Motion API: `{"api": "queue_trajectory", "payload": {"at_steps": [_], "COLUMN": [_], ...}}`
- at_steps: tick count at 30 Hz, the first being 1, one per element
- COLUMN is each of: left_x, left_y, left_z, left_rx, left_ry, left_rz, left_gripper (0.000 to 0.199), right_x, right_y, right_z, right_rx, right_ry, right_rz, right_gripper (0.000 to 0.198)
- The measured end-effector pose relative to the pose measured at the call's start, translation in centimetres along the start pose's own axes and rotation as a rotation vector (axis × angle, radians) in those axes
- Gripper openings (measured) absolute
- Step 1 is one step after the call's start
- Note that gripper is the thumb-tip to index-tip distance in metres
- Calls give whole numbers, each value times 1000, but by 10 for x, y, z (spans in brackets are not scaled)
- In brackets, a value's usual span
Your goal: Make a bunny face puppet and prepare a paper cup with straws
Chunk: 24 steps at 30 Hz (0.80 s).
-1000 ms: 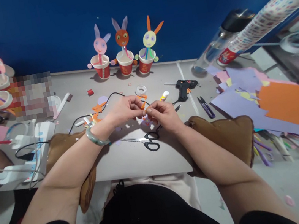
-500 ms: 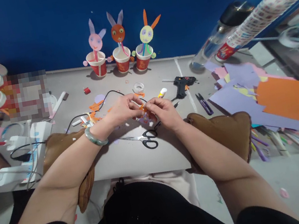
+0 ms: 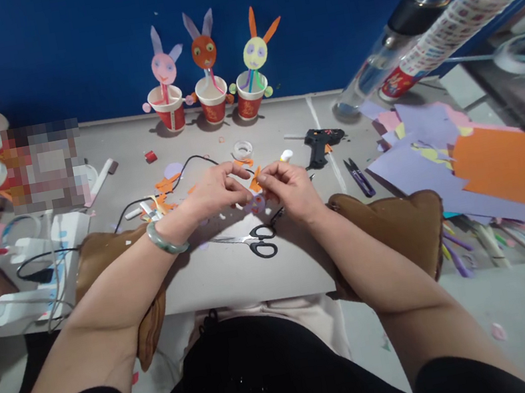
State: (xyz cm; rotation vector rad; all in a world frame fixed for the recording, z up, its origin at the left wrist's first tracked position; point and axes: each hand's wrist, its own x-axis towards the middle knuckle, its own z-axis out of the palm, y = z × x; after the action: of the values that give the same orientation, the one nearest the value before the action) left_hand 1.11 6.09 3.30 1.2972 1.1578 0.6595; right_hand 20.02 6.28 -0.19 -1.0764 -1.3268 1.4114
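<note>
Over the middle of the table, my right hand [image 3: 291, 188] pinches a small orange paper piece [image 3: 255, 181] between thumb and fingertips. My left hand [image 3: 219, 194] is just to its left, fingers curved and apart, with nothing visible in them. A purple paper disc [image 3: 257, 203] with markings shows below and between the hands. Nearer to me, black-handled scissors [image 3: 261, 241] lie on the table with their blades pointing left. Orange paper scraps [image 3: 168, 185] and white markers [image 3: 147, 210] lie beyond my left wrist. A roll of clear tape [image 3: 242, 151] is behind the fingers.
Three paper-cup rabbits [image 3: 212, 104] stand along the blue wall. To the right are a glue gun [image 3: 322, 145], thread snips [image 3: 359, 177], coloured paper sheets [image 3: 505, 160], a bottle [image 3: 385, 59] and stacked cups [image 3: 473, 10]. A power strip [image 3: 68, 264] with cables sits at left.
My hands have drawn slightly apart. The orange piece, between both hands' fingers before, is now at the right fingertips only, and more of the purple disc shows.
</note>
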Motion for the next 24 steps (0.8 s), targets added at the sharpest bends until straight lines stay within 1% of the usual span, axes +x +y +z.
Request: {"api": "queue_trajectory", "payload": {"at_steps": [3, 5, 8, 9, 12, 14, 19, 21, 24], "left_x": [2, 4, 5, 4, 1, -1, 0, 0, 0], "left_y": [1, -2, -6, -6, -6, -5, -4, -3, 0], "left_z": [-2, -3, -1, 0, 3, 4, 4, 4, 4], "left_rx": [17, 15, 1, -3, -17, -38, -58, -56, -66], "left_ry": [40, 56, 8, -15, -58, -57, -22, -13, 2], "left_rz": [-29, -20, -1, 4, 6, 1, 25, 25, -5], "left_gripper": [27, 17, 27, 28, 21, 20, 25, 26, 21], "right_x": [3, 3, 0, -1, -3, -3, -3, -3, -4], "right_y": [1, 1, -1, -2, -2, -1, 2, 1, -1], "right_z": [-5, -6, -4, -3, -1, 0, -1, -1, -2], "right_rx": [16, 2, -38, -44, -26, -6, 90, 68, 17], "right_ry": [48, 30, -30, -50, -79, -71, -35, -49, -53], "right_rz": [-12, 2, 21, 23, 22, 19, 18, 17, 11], "right_gripper": [42, 42, 43, 43, 45, 45, 49, 48, 41]}}
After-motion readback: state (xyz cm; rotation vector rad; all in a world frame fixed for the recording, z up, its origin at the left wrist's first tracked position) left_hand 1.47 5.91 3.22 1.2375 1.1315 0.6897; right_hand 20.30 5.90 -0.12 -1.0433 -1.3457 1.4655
